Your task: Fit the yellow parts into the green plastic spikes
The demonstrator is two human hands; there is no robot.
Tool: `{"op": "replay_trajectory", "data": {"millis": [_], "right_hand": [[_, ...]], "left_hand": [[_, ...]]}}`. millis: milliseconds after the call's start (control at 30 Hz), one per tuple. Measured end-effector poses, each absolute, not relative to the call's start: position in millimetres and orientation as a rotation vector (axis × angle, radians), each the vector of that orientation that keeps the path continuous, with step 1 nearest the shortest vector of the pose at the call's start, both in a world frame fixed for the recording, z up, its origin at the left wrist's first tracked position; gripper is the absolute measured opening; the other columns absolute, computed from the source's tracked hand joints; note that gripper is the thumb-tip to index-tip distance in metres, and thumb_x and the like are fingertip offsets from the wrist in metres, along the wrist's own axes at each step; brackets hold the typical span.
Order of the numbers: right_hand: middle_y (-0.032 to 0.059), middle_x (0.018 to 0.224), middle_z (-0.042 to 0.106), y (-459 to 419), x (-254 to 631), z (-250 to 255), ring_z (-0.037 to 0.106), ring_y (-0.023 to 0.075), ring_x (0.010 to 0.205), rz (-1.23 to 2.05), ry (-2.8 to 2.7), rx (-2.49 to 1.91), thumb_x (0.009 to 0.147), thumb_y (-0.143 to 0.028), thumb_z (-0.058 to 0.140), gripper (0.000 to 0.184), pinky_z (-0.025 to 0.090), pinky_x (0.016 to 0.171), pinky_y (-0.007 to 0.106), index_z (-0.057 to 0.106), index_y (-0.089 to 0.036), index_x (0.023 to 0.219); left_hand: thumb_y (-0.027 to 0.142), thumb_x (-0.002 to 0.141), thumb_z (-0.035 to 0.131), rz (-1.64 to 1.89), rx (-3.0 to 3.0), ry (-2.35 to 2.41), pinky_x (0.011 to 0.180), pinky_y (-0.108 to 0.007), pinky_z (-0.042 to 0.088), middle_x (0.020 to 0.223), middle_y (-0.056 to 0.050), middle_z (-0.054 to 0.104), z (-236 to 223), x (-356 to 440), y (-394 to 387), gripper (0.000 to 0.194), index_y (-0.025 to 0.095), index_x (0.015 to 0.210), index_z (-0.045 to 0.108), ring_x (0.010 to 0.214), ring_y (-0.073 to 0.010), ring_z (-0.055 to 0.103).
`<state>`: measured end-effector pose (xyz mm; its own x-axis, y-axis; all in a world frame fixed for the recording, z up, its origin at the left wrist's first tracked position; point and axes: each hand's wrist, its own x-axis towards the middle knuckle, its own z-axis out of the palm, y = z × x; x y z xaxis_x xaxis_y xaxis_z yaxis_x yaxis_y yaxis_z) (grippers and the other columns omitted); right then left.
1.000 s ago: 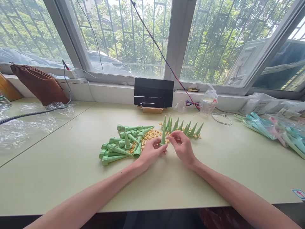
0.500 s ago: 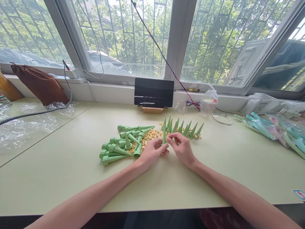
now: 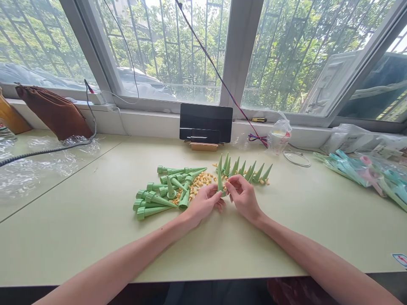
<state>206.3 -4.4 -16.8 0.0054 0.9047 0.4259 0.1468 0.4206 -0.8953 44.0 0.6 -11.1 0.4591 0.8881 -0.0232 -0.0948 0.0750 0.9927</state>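
My left hand (image 3: 205, 202) holds a green plastic watering spike (image 3: 219, 180) upright, its point up and its base between the fingers. Close on the right, my right hand (image 3: 243, 195) has thumb and forefinger pinched at a small yellow valve piece (image 3: 226, 184) by the spike's base. How far the piece sits in the base is hidden by the fingers. Loose yellow valve pieces (image 3: 200, 180) lie heaped behind my left hand. To their left is a pile of green spikes (image 3: 155, 198), mostly on their sides. Behind my right hand, several spikes (image 3: 249, 171) with yellow pieces stand point up in a row.
A black tablet (image 3: 206, 123) leans on a stand at the back of the table (image 3: 203, 258). A brown pouch (image 3: 55, 112) and clear plastic wrap (image 3: 47, 159) are at left. A bagged cup (image 3: 280, 137), a white cable (image 3: 296, 159) and packaged pastel items (image 3: 365, 173) lie at right.
My right hand has shifted slightly right and down, its fingertips a little farther from the upright spike. My left hand stays nearly still with the spike in it.
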Motion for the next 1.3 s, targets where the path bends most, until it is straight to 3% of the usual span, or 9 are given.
{"op": "replay_trajectory", "data": {"millis": [900,1133,1300], "right_hand": [[-0.0003,0.073,0.058,-8.0,204.3,-13.9,0.056,0.0138,0.057,0.747,-1.457,-0.987,0.094,-0.043,0.058,0.023,0.050,0.052,0.027,0.053,-0.022,0.088],[0.0021,0.078,0.060,-8.9,204.8,-15.7,0.060,0.0154,0.064,0.751,-1.495,-0.984,0.093,-0.043,0.058,0.022,0.051,0.053,0.027,0.054,-0.022,0.090],[0.0022,0.079,0.061,-10.4,205.4,-14.9,0.063,0.0160,0.067,0.757,-1.516,-0.956,0.093,-0.044,0.059,0.023,0.054,0.055,0.027,0.054,-0.022,0.091]], "left_hand": [[0.053,0.077,0.073,0.980,1.425,0.964,0.056,-0.026,0.048,0.076,0.003,0.059,-14.6,42.8,-1.9,0.041,0.019,0.090,0.054,0.054,-0.0114,0.059],[0.056,0.079,0.069,0.903,1.525,1.018,0.058,-0.027,0.045,0.057,0.005,0.058,-9.6,41.6,-5.0,0.041,0.020,0.092,0.055,0.053,-0.0159,0.060],[0.057,0.078,0.070,0.899,1.557,1.018,0.056,-0.025,0.043,0.054,0.006,0.057,-11.7,41.1,-4.8,0.041,0.021,0.090,0.053,0.053,-0.0160,0.060]]}}
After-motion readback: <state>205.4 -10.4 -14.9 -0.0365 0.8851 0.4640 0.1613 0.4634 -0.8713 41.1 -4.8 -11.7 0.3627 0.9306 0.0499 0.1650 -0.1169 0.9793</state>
